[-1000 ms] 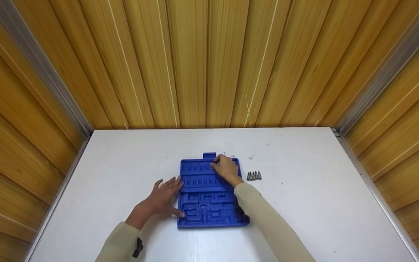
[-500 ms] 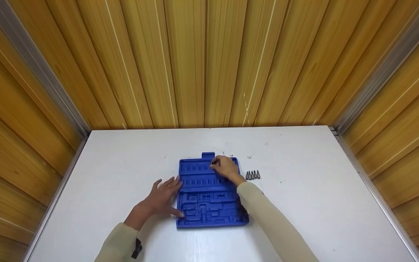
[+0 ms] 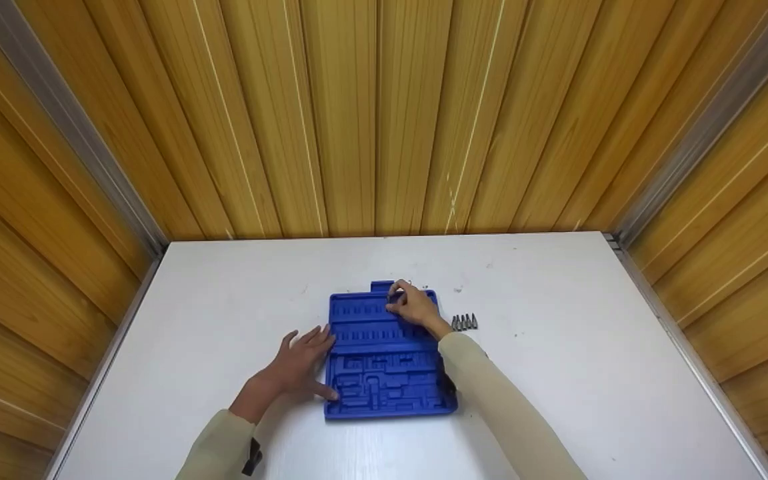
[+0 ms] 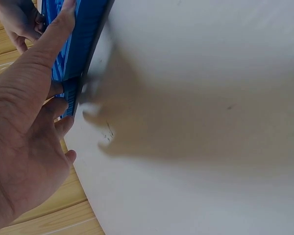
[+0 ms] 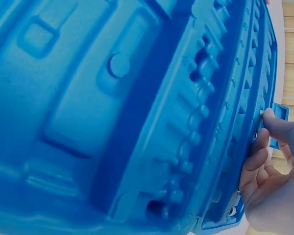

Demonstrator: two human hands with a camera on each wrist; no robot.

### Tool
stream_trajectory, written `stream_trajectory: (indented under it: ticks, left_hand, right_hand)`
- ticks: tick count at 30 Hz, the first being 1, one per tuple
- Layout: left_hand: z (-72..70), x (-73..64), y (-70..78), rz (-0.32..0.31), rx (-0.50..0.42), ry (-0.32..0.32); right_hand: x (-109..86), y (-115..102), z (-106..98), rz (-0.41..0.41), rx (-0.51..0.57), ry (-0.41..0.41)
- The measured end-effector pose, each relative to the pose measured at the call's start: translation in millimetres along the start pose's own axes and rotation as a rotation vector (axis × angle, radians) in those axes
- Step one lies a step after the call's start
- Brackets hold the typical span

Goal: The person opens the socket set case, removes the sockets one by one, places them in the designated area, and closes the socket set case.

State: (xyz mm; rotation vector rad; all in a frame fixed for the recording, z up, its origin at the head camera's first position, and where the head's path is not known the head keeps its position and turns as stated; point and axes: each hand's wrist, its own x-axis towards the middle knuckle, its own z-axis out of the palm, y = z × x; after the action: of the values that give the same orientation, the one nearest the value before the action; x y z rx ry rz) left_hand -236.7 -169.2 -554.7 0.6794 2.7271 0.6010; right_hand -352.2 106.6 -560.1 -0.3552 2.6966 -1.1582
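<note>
An opened blue plastic tool case (image 3: 384, 348) with moulded slots lies flat on the white table. At its left edge rests my left hand (image 3: 297, 363), fingers spread along the side and thumb on the near left corner. In the left wrist view, the left thumb (image 4: 56, 36) lies over the rim of the case. My right hand (image 3: 416, 308) is over the far section, at the upper row of slots. Its thumb and index finger pinch a small bit, mostly hidden; a tiny end of the bit (image 5: 262, 116) shows at a fingertip in the right wrist view.
Several small metal bits (image 3: 465, 322) stand in a short row on the table (image 3: 557, 360), right of the case. A blue latch tab (image 3: 381, 286) sticks out from the far edge. Wood-patterned panels (image 3: 384, 120) enclose the table's back and sides.
The right index finger has lifted and spread a little from the thumb, over the same slots. My left hand stays on the case edge, and the row of bits has not moved.
</note>
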Motion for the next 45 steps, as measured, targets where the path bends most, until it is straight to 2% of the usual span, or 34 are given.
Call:
stream_trajectory:
  ticks: [8, 17, 19, 22, 27, 32, 35, 41, 45]
  left_hand:
    - [2.0, -0.6, -1.2, -0.002, 0.009, 0.02]
    - [2.2, 2.0, 2.1, 0.004, -0.002, 0.005]
    - [1.6, 2.6, 3.1, 0.005, 0.0, 0.001]
    - [1.8, 3.2, 3.2, 0.011, -0.002, 0.002]
    - [1.8, 3.7, 2.0, 0.016, -0.002, 0.002]
    - [-1.2, 3.2, 1.5, 0.009, 0.015, 0.001]
    - [-2.7, 1.8, 2.0, 0.009, 0.018, 0.001]
    - [-2.1, -0.1, 2.4, 0.009, 0.012, 0.01]
    - [-0.4, -0.2, 2.5, -0.001, 0.008, -0.003]
  right_hand:
    - [-6.0, -1, 1, -0.089, -0.041, -0.034]
    - [-12.3, 10, 4, -0.185, 0.042, 0.072]
    - [-13.0, 11, 1, -0.225, 0.072, 0.074]
    - [-14.8, 11, -5, -0.245, 0.141, 0.036]
    - [-22.1, 8, -22, -0.196, 0.239, -0.071]
    - [-33.5, 6, -41, -0.161, 0.219, -0.147]
    - [-39.4, 12, -49, -0.139, 0.215, -0.145]
    - [-49.2, 31, -68, -0.073, 0.208, -0.077]
    - [-57.6, 42, -81, -0.022, 0.243, -0.083]
